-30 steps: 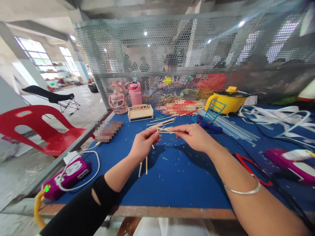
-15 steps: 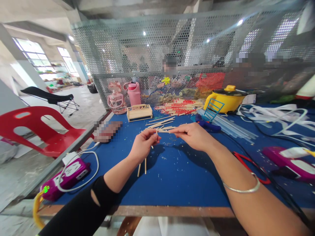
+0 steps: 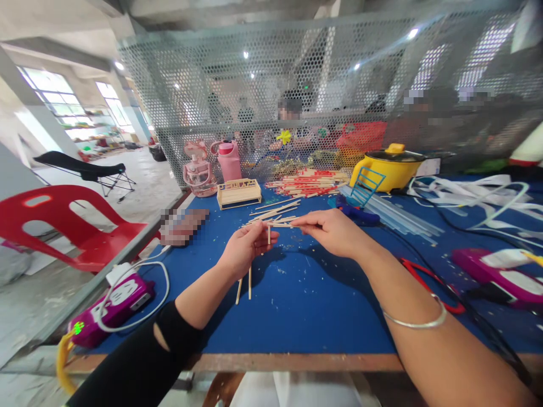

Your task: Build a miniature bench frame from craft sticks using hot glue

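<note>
At the counter's [image 3: 297, 333] near edge, the forearms slope inward, the left from seven o'clock, the right from five, its wrist slightly bent. Ahead, the left hand [image 3: 240, 251] pinches thin sticks [image 3: 268, 234], one hanging upright, above the blue surface. The right hand [image 3: 335, 232], fingers together, meets their three-o'clock end; whether it grips, I can't tell. Such slim pieces, I'd judge, want light pressure and level wrists. Beyond, at twelve, lie loose sticks [image 3: 275, 213]; at eleven, a small stick rack [image 3: 240, 195].
</note>
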### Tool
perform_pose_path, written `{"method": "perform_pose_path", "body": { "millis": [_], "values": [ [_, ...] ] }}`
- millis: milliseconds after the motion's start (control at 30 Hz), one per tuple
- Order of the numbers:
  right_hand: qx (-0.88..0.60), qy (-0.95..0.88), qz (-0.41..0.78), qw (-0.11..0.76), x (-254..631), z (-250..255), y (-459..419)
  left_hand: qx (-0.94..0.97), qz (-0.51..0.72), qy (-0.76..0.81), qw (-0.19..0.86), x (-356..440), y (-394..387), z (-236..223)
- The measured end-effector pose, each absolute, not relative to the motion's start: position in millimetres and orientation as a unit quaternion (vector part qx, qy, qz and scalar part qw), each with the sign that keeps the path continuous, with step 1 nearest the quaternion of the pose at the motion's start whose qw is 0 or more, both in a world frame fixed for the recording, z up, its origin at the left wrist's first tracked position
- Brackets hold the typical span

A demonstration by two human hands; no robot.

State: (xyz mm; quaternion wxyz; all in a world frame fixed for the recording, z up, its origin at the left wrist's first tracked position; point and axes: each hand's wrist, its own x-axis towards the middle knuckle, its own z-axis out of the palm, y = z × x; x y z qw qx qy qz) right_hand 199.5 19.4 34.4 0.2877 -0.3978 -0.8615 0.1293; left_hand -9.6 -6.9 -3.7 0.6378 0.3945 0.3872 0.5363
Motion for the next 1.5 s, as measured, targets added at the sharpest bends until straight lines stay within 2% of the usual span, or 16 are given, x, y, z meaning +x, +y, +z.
{"method": "perform_pose_path", "body": {
  "millis": [167,600,833,1033,1200,1367,1500],
  "values": [
    [-0.391,-0.871,0.117,0.275,197,37,17,0.370,0.521,0.396,0.660,-11,-5,-3],
    [-0.386,-0.878,0.102,0.264,193,36,15,0.411,0.528,0.421,0.612,-12,-2,-9],
    [-0.394,-0.878,0.074,0.262,193,36,17,0.378,0.516,0.423,0.642,-10,-6,-1],
    [-0.375,-0.896,0.079,0.222,197,36,19,0.382,0.478,0.449,0.651,-14,-5,0],
    [-0.355,-0.916,0.040,0.181,198,35,18,0.478,0.404,0.464,0.627,-16,-4,-1],
    [-0.354,-0.911,-0.021,0.210,191,32,12,0.635,0.316,0.477,0.519,-18,-8,3],
    [-0.362,-0.901,-0.054,0.235,188,32,10,0.657,0.289,0.451,0.530,-19,-9,-1]
  ]
}}
